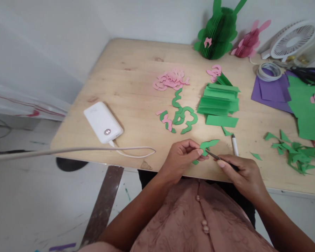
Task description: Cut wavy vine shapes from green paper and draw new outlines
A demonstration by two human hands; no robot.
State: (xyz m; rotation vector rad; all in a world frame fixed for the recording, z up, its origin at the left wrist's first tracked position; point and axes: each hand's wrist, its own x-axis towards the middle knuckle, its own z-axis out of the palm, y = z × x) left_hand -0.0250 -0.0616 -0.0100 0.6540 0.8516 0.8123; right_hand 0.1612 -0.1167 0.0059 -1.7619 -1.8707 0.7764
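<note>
My left hand (182, 155) pinches a small green paper cut-out (208, 144) just above the near edge of the wooden table (128, 80). My right hand (243, 173) is closed around small dark scissors (217, 157), whose tip touches the cut-out. A white pen (234, 144) lies on the table just beyond my right hand. Finished green curvy cut-outs (183, 113) and some pink ones lie a little farther out.
A stack of green paper strips (219, 101), a pile of pink cut-outs (170, 79), green scraps (298, 154), green and purple sheets, tape rolls (269, 71), black scissors (308, 74), a fan (291, 40), green and pink paper rabbits (219, 31), and a white power bank (103, 122) with cable.
</note>
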